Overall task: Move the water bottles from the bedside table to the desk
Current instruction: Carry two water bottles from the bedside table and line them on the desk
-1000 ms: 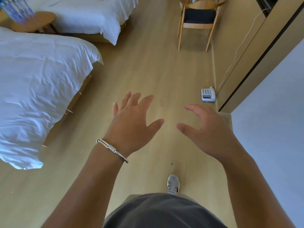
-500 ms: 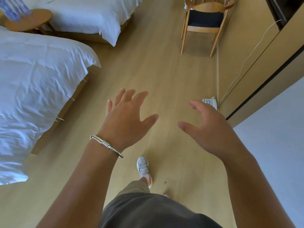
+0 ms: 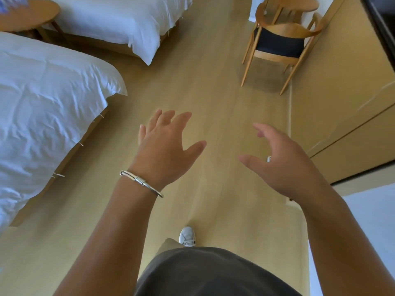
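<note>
A round wooden bedside table (image 3: 32, 16) stands at the far upper left, between the two beds. Only a blue-clear sliver of the water bottles (image 3: 12, 2) shows on it at the frame's top edge. My left hand (image 3: 164, 150), with a silver bangle on the wrist, is stretched out over the floor with fingers spread and holds nothing. My right hand (image 3: 282, 165) hovers beside it, fingers loosely bent, also empty. Both hands are far from the table.
Two beds with white covers lie on the left, the near bed (image 3: 42, 107) and the far bed (image 3: 119, 20). A wooden chair (image 3: 280, 43) with a dark seat stands against the wooden wall unit (image 3: 342, 86) at the right. A white phone (image 3: 269, 159) peeks from behind my right hand.
I have walked forward along the floor: the chair and beds are nearer, the bottles slid to the frame's edge, and my right hand now covers the phone. Both hands stay empty.
</note>
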